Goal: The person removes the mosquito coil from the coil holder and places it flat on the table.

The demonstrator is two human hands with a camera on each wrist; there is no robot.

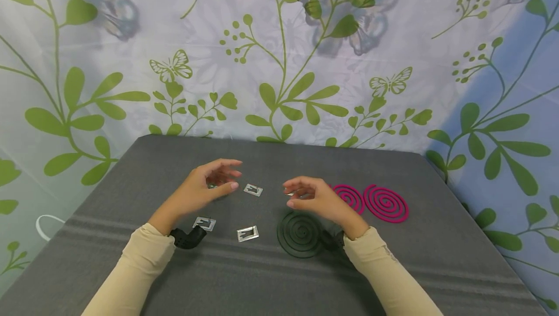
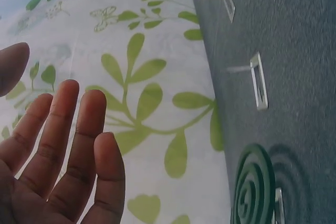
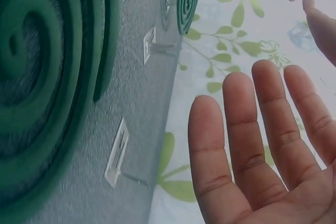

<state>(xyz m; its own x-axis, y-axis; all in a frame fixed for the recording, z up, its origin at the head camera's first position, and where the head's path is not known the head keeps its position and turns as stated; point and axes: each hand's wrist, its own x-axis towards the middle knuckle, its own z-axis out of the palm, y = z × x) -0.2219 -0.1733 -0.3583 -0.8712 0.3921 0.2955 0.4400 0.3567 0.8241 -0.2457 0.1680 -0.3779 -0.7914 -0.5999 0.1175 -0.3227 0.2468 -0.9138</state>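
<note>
Both hands hover above the grey table, palms facing each other, fingers loosely bent and holding nothing. My left hand (image 1: 205,185) is nearest to a green mosquito coil (image 2: 254,184), mostly hidden behind it in the head view. My right hand (image 1: 312,195) hangs just beyond a dark green mosquito coil (image 1: 301,233), which looms large in the right wrist view. Between the hands lie small metal coil stands, one (image 1: 253,190) farther back and another (image 1: 248,233) in front. A third stand (image 1: 204,224) is near the left wrist. Another stand (image 3: 118,153) shows in the right wrist view.
Two pink mosquito coils (image 1: 386,204) lie side by side to the right, one partly behind the right hand. Black wrist camera mounts (image 1: 188,238) sit under the wrists. A patterned curtain (image 1: 279,63) hangs behind the grey table (image 1: 244,282). A white loop (image 1: 43,226) shows at left.
</note>
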